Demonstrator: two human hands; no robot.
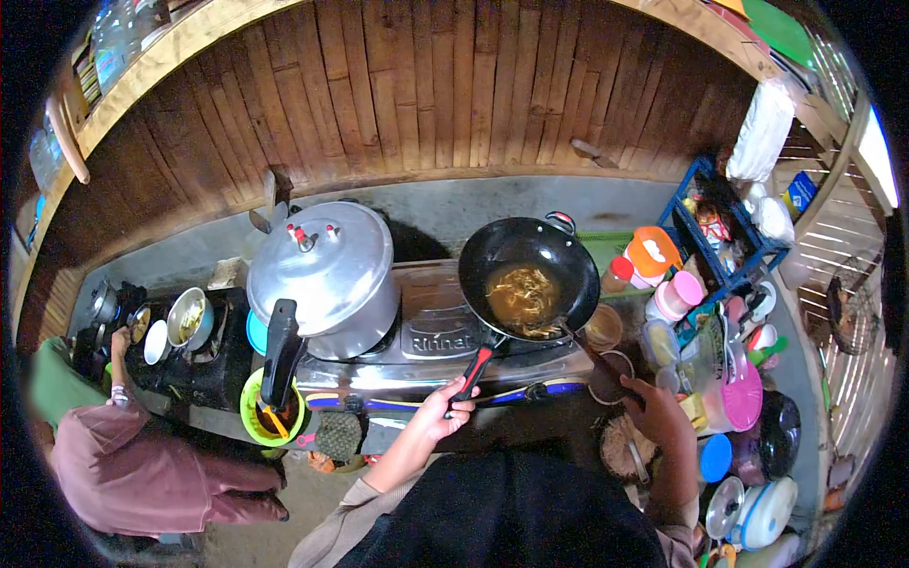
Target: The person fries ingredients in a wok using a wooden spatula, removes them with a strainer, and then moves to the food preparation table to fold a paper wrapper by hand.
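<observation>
Far over on the left, a person in a dusty pink top (133, 464) has one hand (120, 343) by a small pan (140, 325). Near that is a white bowl (157, 343), and just right of it a silver pot (191, 320) with pale food in it sits on a dark stove (213, 369). Next comes a big shiny pot (322, 256) with its lid on and a long black handle (281, 355) poking out toward me. Below that handle is a bright green bowl (248, 409) with an orange spoon (276, 421) in it. The big pot sits on the left side of a silver stove (436, 327). My left hand (449, 413) is closed around the red and black handle (476, 371) of the black pan (488, 251). The pan is on the right side of the stove, and it has brown soupy stuff (523, 292) with thin strips in it. My right hand (655, 409) is closed on a long brown stirrer (597, 360), and it slants down to the pan's near right side. I can't tell what its tip looks like. Right of the pan are a tub with an orange lid (655, 250), a round pink lid (741, 393), a blue lid (716, 457) and a blue rack (724, 281).
</observation>
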